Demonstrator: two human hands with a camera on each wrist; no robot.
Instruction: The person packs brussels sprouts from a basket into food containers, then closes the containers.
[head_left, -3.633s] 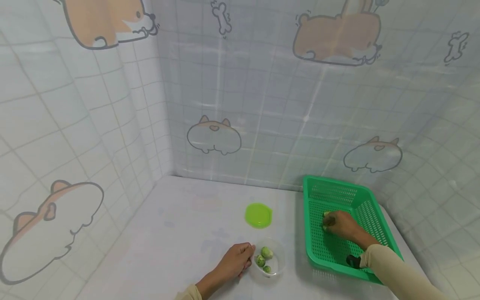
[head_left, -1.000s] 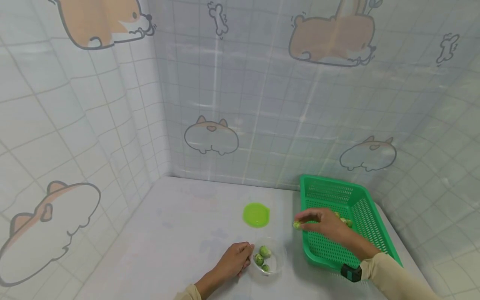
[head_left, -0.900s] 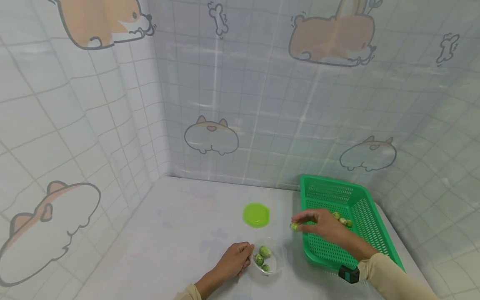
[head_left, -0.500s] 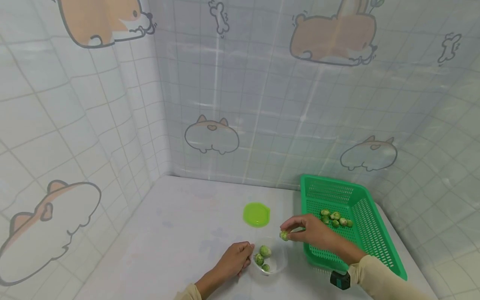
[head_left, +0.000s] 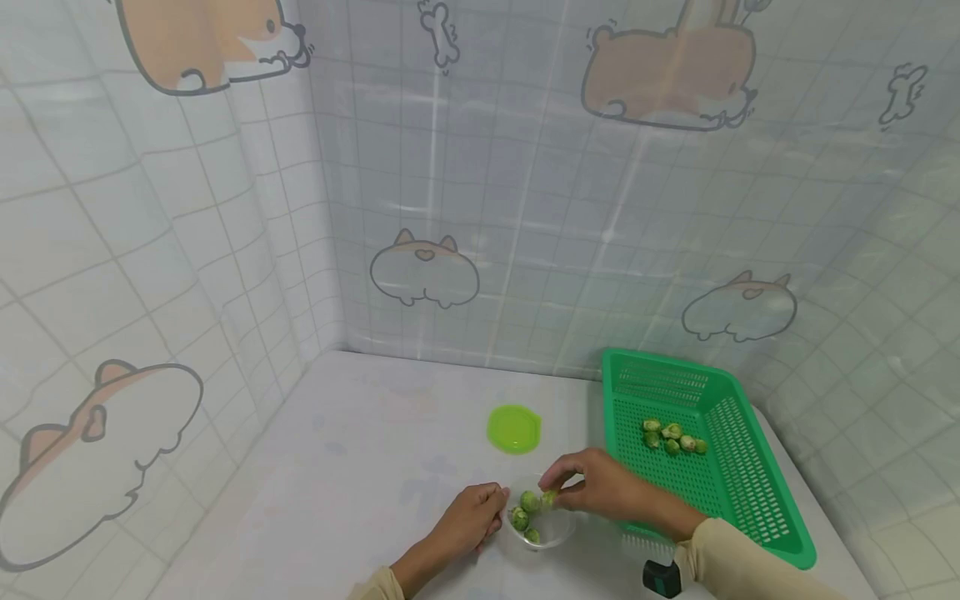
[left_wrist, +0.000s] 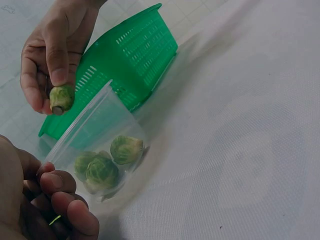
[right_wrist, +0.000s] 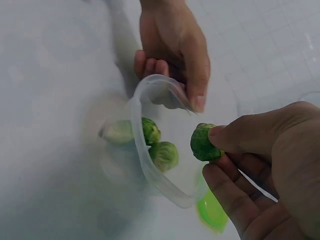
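Note:
A clear round container point(head_left: 555, 533) holds three Brussels sprouts, one of them a larger sprout point(head_left: 529, 501). The left hand point(head_left: 468, 521) grips its rim on the left side, thumb over the edge, as the right wrist view also shows. Over the container's right part, the right hand point(head_left: 600, 487) pinches a Brussels sprout point(right_wrist: 204, 142) between thumb and fingertips. In the left wrist view that sprout point(left_wrist: 61, 99) is just above the rim, and the container wall point(left_wrist: 131, 120) is see-through.
At the right stands a green perforated basket point(head_left: 750, 467) with several sprouts point(head_left: 672, 431) inside. A lime-green lid point(head_left: 513, 429) lies on the white table point(head_left: 360, 467) behind the container. Patterned sheets point(head_left: 525, 208) hang around the table.
The right hand has carried its sprout left from the basket's edge to over the container. The left hand keeps its grip on the rim.

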